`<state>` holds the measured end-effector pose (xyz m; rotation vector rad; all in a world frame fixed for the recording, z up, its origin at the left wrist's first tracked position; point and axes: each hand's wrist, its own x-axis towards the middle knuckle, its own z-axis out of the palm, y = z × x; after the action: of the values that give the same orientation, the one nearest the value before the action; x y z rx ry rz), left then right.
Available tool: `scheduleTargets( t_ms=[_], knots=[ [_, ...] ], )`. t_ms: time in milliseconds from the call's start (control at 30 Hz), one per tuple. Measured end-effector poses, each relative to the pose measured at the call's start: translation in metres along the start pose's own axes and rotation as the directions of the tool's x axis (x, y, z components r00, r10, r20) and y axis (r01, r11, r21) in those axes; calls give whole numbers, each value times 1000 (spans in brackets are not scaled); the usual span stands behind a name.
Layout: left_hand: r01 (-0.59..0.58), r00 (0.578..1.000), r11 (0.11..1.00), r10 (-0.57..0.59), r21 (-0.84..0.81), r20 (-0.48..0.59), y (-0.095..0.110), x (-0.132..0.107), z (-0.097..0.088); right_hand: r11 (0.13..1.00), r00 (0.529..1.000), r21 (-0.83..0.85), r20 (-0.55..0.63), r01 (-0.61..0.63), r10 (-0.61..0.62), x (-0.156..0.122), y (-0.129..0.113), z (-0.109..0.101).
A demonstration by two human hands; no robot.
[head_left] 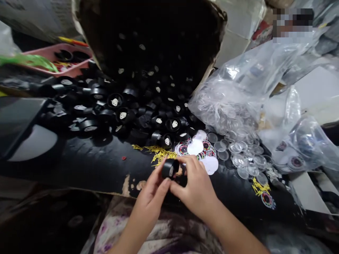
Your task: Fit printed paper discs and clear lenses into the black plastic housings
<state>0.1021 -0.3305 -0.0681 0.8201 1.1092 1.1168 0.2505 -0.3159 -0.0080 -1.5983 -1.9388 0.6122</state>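
Near the table's front edge my left hand grips a round black plastic case, which is tilted on its side. My right hand is beside it, thumb and fingers curled close to the case; whether it pinches a small part is hidden. Just behind my hands lie thin yellow pointers in a loose heap. Printed round dials and white paper discs are piled behind my right hand. Many more black cases with pale inserts spread across the back of the table.
A large carton lies on its side at the back, spilling black cases. Clear round covers and a plastic bag are at right. A pink basket stands back left. Yellow pointers and a dial lie far right.
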Motion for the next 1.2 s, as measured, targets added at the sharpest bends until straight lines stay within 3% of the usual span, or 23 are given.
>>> scheduleTargets(
  t_ms=[67, 133, 267, 367, 500, 633, 800, 900, 1067, 1200],
  knots=[
    [79, 992, 986, -93, -150, -88, 1, -3, -1, 999, 993, 18, 110, 35, -37, -6, -1, -4],
    [119, 982, 940, -158, -320, -100, 4, -4, 0, 997, 986, 26, 148, 70, -73, 0, 11, -11],
    [215, 970, 852, -243, -477, 4, 14, -5, 9, 941, 998, -333, -31, -61, 54, 32, 55, -26],
    [276, 954, 808, -294, -521, 49, 17, -8, 14, 898, 996, -431, -31, -87, 82, 47, 75, -30],
    [260, 955, 812, -295, -522, 17, 16, -6, 16, 984, 996, -163, -71, -71, 60, 37, 63, -26],
    [246, 963, 799, -266, -549, 45, 21, 0, 23, 998, 998, 39, 41, 51, -53, 12, 33, -14],
    [257, 960, 760, -273, -597, 65, 24, 1, 28, 924, 988, 364, 138, -118, 72, 2, 23, -6],
    [268, 954, 767, -295, -583, 51, 21, -1, 26, 901, 986, 403, 100, -163, 134, 5, 24, -11],
    [248, 963, 830, -267, -500, 36, 15, -5, 29, 926, 995, 362, 44, -104, 95, 7, 15, -12],
    [198, 978, 915, -209, -351, 8, 8, -7, 30, 944, 991, 304, 51, -132, 122, 7, 9, -7]
  ],
)
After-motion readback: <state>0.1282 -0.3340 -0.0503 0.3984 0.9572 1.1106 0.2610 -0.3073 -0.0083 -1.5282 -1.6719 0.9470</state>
